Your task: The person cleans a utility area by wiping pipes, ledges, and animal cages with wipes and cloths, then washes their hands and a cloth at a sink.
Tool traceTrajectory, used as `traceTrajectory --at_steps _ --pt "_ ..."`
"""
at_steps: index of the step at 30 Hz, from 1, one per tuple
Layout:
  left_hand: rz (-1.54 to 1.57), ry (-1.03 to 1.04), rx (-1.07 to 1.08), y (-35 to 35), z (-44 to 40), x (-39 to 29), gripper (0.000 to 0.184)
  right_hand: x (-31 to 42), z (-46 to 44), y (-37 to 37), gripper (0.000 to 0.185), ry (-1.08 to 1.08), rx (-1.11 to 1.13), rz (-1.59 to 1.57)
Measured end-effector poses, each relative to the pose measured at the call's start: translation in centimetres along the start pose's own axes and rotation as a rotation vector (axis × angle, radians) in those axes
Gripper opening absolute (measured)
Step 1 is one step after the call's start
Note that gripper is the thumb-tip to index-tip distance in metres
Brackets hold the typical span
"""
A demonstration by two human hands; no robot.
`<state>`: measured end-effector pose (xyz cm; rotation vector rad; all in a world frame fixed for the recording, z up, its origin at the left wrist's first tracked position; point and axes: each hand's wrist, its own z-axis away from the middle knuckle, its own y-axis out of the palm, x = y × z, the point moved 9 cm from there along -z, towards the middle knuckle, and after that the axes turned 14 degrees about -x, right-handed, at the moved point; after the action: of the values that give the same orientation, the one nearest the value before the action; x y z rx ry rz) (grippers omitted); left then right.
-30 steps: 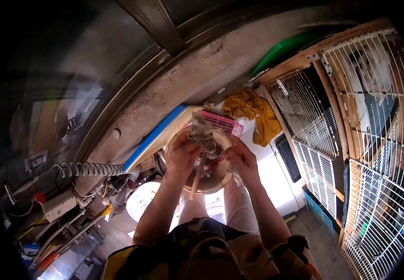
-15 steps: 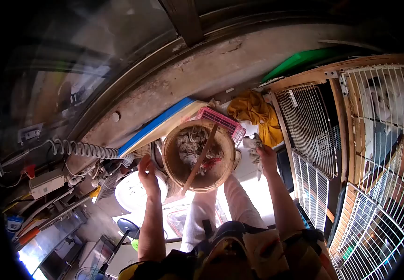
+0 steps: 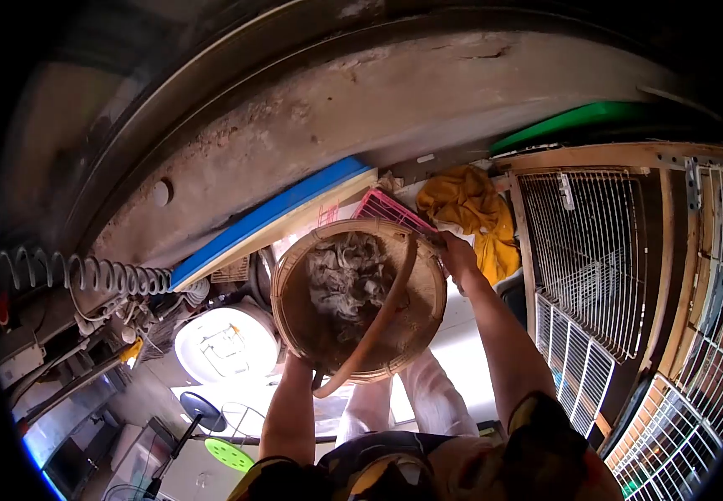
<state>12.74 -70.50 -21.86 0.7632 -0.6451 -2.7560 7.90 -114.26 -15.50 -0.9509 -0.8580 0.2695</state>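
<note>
A round woven basket (image 3: 424, 334) with a curved wooden handle (image 3: 376, 330) is in front of me, above my legs. Inside lies a heap of crumpled grey-white cloth pieces (image 3: 349, 280), perhaps gloves. My left hand (image 3: 299, 373) grips the basket's near left side, its fingers mostly hidden by the rim. At the right rim, my right hand (image 3: 459, 260) is closed on the basket wall. A bit of grey cloth seems to show by the right hand, though I cannot tell whether it is still held.
Wire cages (image 3: 587, 259) line the right side. A yellow cloth (image 3: 470, 204) and a pink wire crate (image 3: 391, 210) lie beyond the basket. A blue-edged board (image 3: 274, 221) leans by the wall. At left are a white basin (image 3: 226, 342), a coiled hose (image 3: 86, 271) and a green stool seat (image 3: 230, 453).
Both hands have come to the basket and taken hold of it. The basket looks larger and nearer, with its handle turned. The right hand was holding a grey cloth piece beside it.
</note>
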Motion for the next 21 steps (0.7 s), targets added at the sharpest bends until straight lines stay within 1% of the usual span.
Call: traceTrajectory --at_steps 1,4,5,7,8,9,10,12,13,14,16,17,20,21 --pt "-0.002 -0.011 -0.032 -0.4 0.0 0.0 0.053 -0.6 0.7 0.5 0.03 0.191 0.084 -0.098" --pt "-0.017 -0.031 -0.116 -1.6 0.5 -0.9 0.053 -1.2 3.5 2.1 0.029 0.288 0.089 -0.127" --pt "-0.029 -0.037 -0.146 -2.4 1.0 -1.3 0.053 -1.4 4.9 3.3 0.029 0.366 0.113 -0.278" --pt "-0.052 -0.047 -0.195 -4.1 1.8 -2.3 0.053 -0.2 6.9 4.3 0.033 0.355 0.131 -0.292" --pt "-0.063 -0.055 -0.216 -5.1 2.3 -2.8 0.053 1.7 7.8 3.6 0.034 0.354 0.139 -0.313" --pt "-0.072 -0.058 -0.237 -6.1 2.8 -3.5 0.053 0.6 8.3 5.7 0.036 0.293 0.118 -0.316" --pt "-0.088 -0.061 -0.25 -7.0 3.3 -4.1 0.053 1.2 8.7 6.2 0.037 0.251 0.1 -0.284" --pt "-0.117 -0.061 -0.27 -8.7 3.8 -5.4 0.053 2.0 10.0 7.1 0.036 0.252 0.154 -0.199" --pt "-0.13 -0.059 -0.276 -9.4 3.9 -6.1 0.053 2.2 10.9 8.0 0.035 0.22 0.135 -0.275" --pt "-0.139 -0.057 -0.28 -10.2 4.1 -6.6 0.053 4.1 11.6 7.1 0.034 0.27 0.178 -0.311" --pt "-0.161 -0.051 -0.287 -11.6 4.5 -7.8 0.053 4.8 13.0 8.1 0.033 0.321 0.233 -0.318" --pt "-0.171 -0.048 -0.287 -12.2 4.6 -8.3 0.053 7.7 13.6 6.0 0.029 0.554 0.294 -0.41" --pt "-0.196 -0.043 -0.267 -13.9 4.6 -9.7 0.054 8.4 15.5 7.2 0.025 0.594 0.279 -0.503" --pt "-0.199 -0.044 -0.265 -14.7 4.8 -10.1 0.054 7.3 16.4 8.5 0.023 0.612 0.291 -0.456"
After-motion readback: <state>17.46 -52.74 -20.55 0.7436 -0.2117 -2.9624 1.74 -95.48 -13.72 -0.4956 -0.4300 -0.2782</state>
